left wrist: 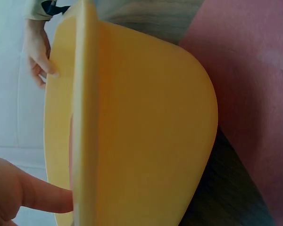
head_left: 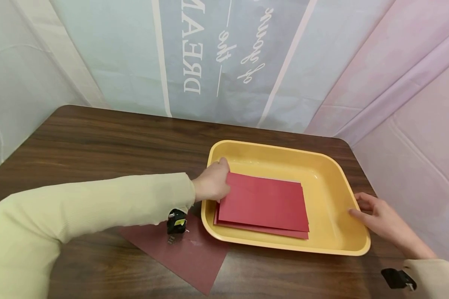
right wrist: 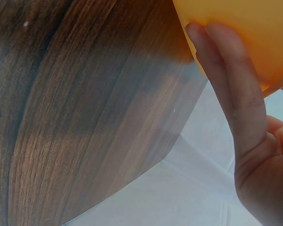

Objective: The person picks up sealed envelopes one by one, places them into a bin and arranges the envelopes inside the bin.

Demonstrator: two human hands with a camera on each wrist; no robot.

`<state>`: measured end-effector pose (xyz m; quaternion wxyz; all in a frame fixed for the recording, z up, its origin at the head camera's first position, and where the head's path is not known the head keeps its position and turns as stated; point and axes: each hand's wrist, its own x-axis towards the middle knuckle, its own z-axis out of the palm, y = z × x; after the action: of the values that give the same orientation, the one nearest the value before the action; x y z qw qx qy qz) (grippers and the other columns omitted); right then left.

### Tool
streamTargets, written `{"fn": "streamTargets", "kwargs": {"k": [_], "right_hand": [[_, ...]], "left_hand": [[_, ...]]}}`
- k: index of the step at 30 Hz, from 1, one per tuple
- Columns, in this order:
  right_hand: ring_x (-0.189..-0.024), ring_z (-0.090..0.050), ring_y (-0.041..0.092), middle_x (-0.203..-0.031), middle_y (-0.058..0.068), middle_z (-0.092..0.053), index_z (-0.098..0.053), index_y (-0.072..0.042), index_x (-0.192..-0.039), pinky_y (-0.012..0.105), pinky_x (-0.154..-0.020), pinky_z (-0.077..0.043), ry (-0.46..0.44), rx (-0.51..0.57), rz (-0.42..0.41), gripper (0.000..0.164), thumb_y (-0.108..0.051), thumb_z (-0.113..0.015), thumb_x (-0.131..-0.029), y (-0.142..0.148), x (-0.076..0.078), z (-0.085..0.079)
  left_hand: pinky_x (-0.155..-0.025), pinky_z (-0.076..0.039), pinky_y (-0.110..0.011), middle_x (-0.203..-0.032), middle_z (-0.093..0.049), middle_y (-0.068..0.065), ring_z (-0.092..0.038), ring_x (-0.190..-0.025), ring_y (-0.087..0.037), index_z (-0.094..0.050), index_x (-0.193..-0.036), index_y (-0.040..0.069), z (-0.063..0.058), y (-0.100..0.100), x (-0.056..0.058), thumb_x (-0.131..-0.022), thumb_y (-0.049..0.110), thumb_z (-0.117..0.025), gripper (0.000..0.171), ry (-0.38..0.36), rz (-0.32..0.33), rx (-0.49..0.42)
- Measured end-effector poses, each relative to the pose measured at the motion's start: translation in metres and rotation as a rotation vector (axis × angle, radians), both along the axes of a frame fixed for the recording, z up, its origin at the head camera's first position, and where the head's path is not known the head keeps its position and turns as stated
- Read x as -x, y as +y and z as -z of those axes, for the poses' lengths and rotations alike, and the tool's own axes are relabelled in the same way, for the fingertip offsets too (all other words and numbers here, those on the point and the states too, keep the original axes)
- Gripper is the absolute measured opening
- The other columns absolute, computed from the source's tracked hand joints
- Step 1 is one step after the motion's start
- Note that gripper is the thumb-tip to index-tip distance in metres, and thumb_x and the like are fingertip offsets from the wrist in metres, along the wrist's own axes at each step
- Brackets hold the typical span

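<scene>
A yellow plastic tray [head_left: 333, 195] stands on the dark wooden table, with several red sheets [head_left: 265, 201] stacked inside, their edges not quite lined up. My left hand [head_left: 212, 181] reaches over the tray's left rim and holds the left edge of the red sheets; its fingertips are partly hidden. In the left wrist view, a digit [left wrist: 45, 193] of that hand passes behind the tray's rim [left wrist: 87, 117]. My right hand [head_left: 378, 218] grips the tray's right wall, its thumb over the rim and its other fingers [right wrist: 233, 70] against the outside.
A larger dark-red sheet [head_left: 198, 257] lies on the table [head_left: 116, 141], partly under the tray's left front and my left forearm. Printed fabric [head_left: 228, 62] hangs behind the table, and pale cloth [head_left: 426, 124] hangs at the right. Each sleeve carries a black wrist device [head_left: 176, 221].
</scene>
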<state>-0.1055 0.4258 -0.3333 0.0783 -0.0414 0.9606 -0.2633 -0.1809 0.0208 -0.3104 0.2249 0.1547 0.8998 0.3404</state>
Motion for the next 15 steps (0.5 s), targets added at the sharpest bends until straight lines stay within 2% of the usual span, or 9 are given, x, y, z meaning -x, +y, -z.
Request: {"fn": "streamTargets", "kwargs": {"k": [3,6,15], "right_hand": [[-0.07,-0.061,-0.006,-0.103,0.034,-0.064,-0.049,0.011,-0.118,0.019,-0.058,-0.05,0.002,-0.002,0.004,0.033,-0.007,-0.059,-0.093,0.001,-0.001,0.001],[-0.07,-0.061,-0.006,-0.103,0.034,-0.064,-0.049,0.011,-0.118,0.018,-0.058,-0.049,0.006,-0.003,0.005,0.033,-0.007,-0.06,-0.092,0.001,-0.001,0.002],[-0.072,-0.061,-0.006,-0.105,0.033,-0.064,-0.05,0.008,-0.119,0.018,-0.059,-0.05,0.005,0.0,0.011,0.033,-0.011,-0.06,-0.093,0.001,0.0,0.002]], "left_hand": [[-0.067,-0.051,-0.031,-0.112,-0.047,-0.021,-0.054,-0.083,-0.026,-0.029,-0.133,-0.009,0.001,0.004,0.001,-0.085,0.002,-0.059,0.057,0.015,0.021,0.084],[-0.074,-0.048,-0.034,-0.114,-0.045,-0.022,-0.052,-0.087,-0.027,-0.027,-0.136,-0.009,0.002,0.008,0.001,-0.086,0.004,-0.059,0.061,0.017,0.031,0.131],[-0.056,-0.046,-0.028,-0.114,-0.042,-0.024,-0.053,-0.073,-0.026,-0.022,-0.14,-0.008,0.005,0.017,0.002,-0.086,0.003,-0.06,0.066,-0.001,0.005,0.193]]}}
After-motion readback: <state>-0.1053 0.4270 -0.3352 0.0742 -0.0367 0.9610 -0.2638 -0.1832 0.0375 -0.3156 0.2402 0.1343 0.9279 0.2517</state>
